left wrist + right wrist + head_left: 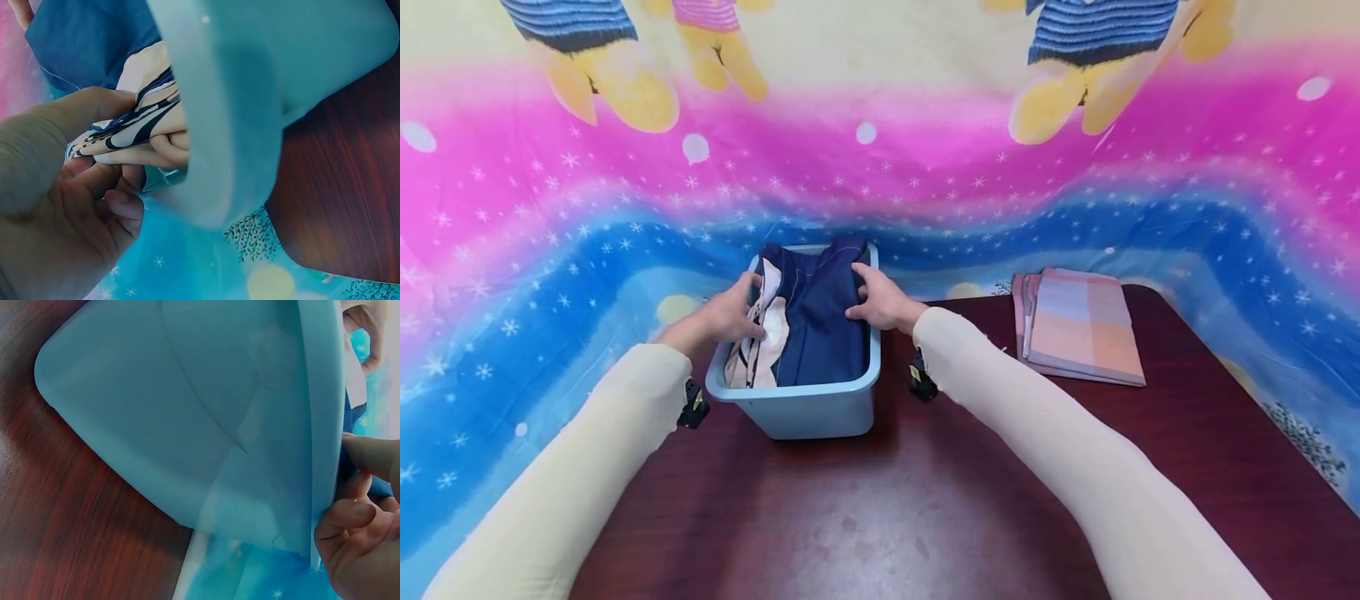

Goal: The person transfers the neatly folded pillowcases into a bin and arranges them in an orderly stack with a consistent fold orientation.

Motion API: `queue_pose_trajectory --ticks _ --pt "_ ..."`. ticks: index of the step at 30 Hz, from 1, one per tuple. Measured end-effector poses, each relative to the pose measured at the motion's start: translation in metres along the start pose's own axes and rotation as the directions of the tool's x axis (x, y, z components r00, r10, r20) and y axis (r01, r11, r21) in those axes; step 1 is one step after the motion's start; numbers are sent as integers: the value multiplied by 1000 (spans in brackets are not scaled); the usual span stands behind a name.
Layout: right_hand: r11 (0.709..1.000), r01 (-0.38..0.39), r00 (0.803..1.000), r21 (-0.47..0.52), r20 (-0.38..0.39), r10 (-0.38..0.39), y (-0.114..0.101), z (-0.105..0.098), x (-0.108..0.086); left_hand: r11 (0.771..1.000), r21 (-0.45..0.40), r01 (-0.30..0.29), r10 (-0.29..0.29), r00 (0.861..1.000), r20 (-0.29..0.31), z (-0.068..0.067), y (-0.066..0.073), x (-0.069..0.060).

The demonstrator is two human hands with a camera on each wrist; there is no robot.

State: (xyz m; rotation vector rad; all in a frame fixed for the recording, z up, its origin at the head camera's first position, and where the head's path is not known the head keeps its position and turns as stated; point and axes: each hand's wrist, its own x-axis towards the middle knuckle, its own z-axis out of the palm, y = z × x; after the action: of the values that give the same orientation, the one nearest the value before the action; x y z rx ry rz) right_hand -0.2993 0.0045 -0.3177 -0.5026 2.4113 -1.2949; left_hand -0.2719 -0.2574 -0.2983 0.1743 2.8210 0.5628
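Note:
A light blue plastic bin point(812, 417) holds folded cloth standing on edge. On its left side is a beige cloth with dark and white patterning point(147, 128); beside it, a navy cloth point(823, 333) fills most of the bin and rises above the far rim. My left hand point(730, 312) pinches the patterned cloth, thumb on one face and fingers on the other. At the right rim, my right hand point(883, 300) grips the navy cloth's edge; in the right wrist view the bin wall point(187, 425) hides part of that hold.
A folded checked cloth point(1078, 325) in pink, orange and grey lies on the dark red-brown table point(985, 467), to the right of the bin. A colourful printed curtain point(925, 167) hangs behind and around the table.

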Motion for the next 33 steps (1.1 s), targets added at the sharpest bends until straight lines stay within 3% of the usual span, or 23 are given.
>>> queue_pose_trajectory --ticks 16,24,33 --pt "998 -26 998 -59 -52 22 -2 4 -2 988 139 70 -66 997 -32 7 6 -2" --pt "994 -39 995 -98 -91 30 -6 5 -3 989 138 47 -44 999 -29 7 5 -3" --pt "997 -48 991 -57 -130 41 -8 6 -7 992 128 3 -2 1000 -8 5 5 -5"
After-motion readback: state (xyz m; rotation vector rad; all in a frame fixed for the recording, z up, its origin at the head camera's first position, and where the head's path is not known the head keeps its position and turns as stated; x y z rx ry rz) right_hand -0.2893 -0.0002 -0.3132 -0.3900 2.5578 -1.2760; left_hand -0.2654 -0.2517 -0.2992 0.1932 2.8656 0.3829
